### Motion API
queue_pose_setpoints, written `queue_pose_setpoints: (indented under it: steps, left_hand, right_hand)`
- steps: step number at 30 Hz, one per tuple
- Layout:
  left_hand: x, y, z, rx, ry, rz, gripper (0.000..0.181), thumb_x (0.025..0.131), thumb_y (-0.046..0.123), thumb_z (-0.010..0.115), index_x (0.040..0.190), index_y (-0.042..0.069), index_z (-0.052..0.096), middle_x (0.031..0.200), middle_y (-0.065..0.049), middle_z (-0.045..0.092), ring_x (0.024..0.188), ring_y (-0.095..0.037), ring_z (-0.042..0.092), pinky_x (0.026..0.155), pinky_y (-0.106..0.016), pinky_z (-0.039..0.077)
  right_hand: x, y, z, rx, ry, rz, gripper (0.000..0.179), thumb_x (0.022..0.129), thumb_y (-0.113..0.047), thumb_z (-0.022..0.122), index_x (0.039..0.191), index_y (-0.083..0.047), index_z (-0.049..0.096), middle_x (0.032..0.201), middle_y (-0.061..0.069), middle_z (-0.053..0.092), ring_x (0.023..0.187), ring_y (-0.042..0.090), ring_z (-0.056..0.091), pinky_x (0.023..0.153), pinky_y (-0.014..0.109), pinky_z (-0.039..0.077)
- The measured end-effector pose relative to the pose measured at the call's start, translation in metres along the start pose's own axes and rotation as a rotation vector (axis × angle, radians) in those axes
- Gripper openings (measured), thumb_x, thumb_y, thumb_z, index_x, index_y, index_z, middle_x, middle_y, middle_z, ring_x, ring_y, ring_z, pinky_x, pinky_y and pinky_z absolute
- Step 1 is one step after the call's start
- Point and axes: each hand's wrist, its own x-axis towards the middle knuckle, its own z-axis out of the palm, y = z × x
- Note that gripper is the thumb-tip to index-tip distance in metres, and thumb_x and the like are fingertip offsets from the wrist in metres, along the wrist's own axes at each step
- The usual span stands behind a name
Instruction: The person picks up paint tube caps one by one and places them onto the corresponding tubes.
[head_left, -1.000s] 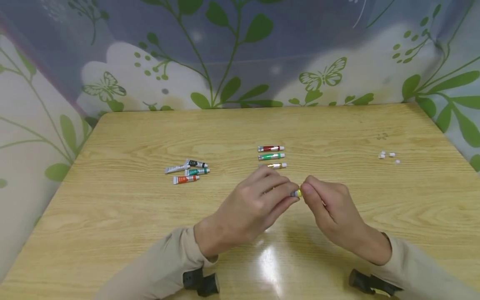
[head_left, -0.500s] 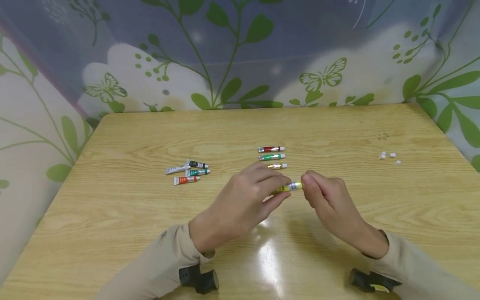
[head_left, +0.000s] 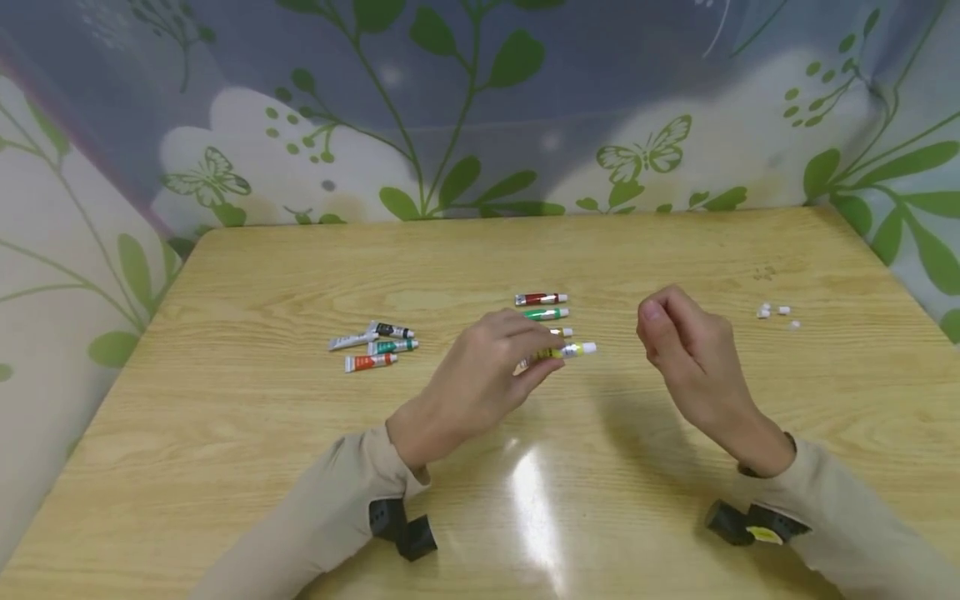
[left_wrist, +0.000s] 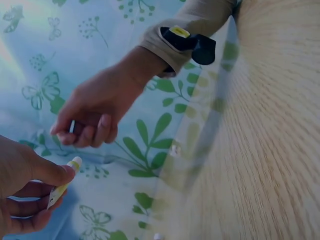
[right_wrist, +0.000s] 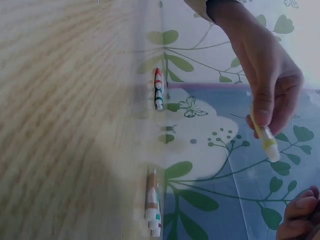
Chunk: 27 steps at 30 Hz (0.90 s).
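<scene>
In the head view my left hand (head_left: 480, 375) pinches a small yellow paint tube (head_left: 576, 350) between thumb and fingers. Its white-capped end points right, and the hand covers its rear part. Both wrist views show this tube (right_wrist: 270, 145) held up off the tabletop. My right hand (head_left: 693, 367) is apart from it, to the right, with fingers loosely curled and nothing visible in them. Just beyond the left hand lie a red paint tube (head_left: 542, 298), a green paint tube (head_left: 551, 314) and a partly hidden gold paint tube (head_left: 567, 332).
On the left of the wooden table (head_left: 262, 467) several more paint tubes lie bunched, among them an orange tube (head_left: 371, 362) and a black tube (head_left: 393, 330). Several small white caps (head_left: 783, 310) lie at the right. A printed curtain (head_left: 525, 108) stands behind.
The right hand has let go of the yellow tube's end and moved away to the right and up. A white cap now shows there. The left hand has moved the tube slightly left and away.
</scene>
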Motion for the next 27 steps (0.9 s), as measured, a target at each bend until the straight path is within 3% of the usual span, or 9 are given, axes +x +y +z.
queue_pose_setpoints:
  steps: [9, 12, 16, 19, 23, 27]
  left_hand:
    - [0.001, -0.023, 0.016, -0.022, -0.033, -0.065, 0.011, 0.084, 0.008, 0.075, 0.093, 0.001, 0.074, 0.09, -0.007, 0.073, 0.083, -0.017, 0.067, 0.083, -0.025, 0.052]
    - [-0.002, -0.028, 0.019, -0.027, -0.051, -0.088, 0.01, 0.084, 0.008, 0.074, 0.092, 0.002, 0.074, 0.089, -0.007, 0.073, 0.083, -0.017, 0.067, 0.083, -0.026, 0.052]
    - [-0.004, -0.032, 0.024, -0.033, -0.08, -0.108, 0.01, 0.084, 0.008, 0.074, 0.092, 0.002, 0.074, 0.089, -0.007, 0.073, 0.082, -0.017, 0.067, 0.082, -0.025, 0.052]
    - [-0.006, -0.035, 0.029, -0.036, -0.097, -0.123, 0.012, 0.084, 0.009, 0.075, 0.093, 0.002, 0.074, 0.091, -0.008, 0.073, 0.083, -0.017, 0.067, 0.082, -0.025, 0.052]
    - [-0.008, -0.039, 0.034, -0.024, -0.12, -0.14, 0.014, 0.084, 0.01, 0.075, 0.096, 0.002, 0.074, 0.094, -0.008, 0.073, 0.086, -0.018, 0.067, 0.083, -0.025, 0.052]
    - [-0.008, -0.042, 0.039, -0.008, -0.158, -0.161, 0.015, 0.085, 0.011, 0.074, 0.097, 0.003, 0.074, 0.096, -0.008, 0.073, 0.09, -0.018, 0.067, 0.085, -0.025, 0.052]
  right_hand:
    - [0.004, 0.007, -0.006, -0.093, 0.027, 0.026, 0.015, 0.098, -0.005, 0.051, 0.087, 0.0, 0.06, 0.06, -0.002, 0.046, 0.047, 0.005, 0.038, 0.045, 0.02, 0.031]
    - [0.007, 0.011, -0.011, -0.193, 0.011, 0.049, 0.008, 0.095, -0.004, 0.057, 0.087, -0.001, 0.058, 0.059, -0.002, 0.047, 0.046, 0.005, 0.038, 0.044, 0.018, 0.031]
    - [0.008, 0.022, -0.021, -0.423, -0.082, 0.099, 0.008, 0.091, -0.007, 0.063, 0.089, -0.003, 0.056, 0.062, -0.001, 0.052, 0.047, 0.006, 0.042, 0.044, 0.02, 0.033]
    - [0.006, 0.036, -0.031, -0.564, -0.184, 0.182, 0.01, 0.092, -0.011, 0.063, 0.093, -0.003, 0.056, 0.067, 0.002, 0.058, 0.047, 0.008, 0.044, 0.04, 0.025, 0.034]
    - [0.004, 0.059, -0.051, -0.675, -0.309, 0.337, 0.015, 0.093, -0.014, 0.059, 0.099, -0.001, 0.056, 0.077, 0.01, 0.063, 0.046, 0.013, 0.046, 0.037, 0.03, 0.034]
    - [0.003, 0.078, -0.076, -0.744, -0.362, 0.451, 0.02, 0.092, -0.013, 0.057, 0.105, 0.003, 0.055, 0.084, 0.017, 0.064, 0.053, 0.022, 0.053, 0.039, 0.037, 0.038]
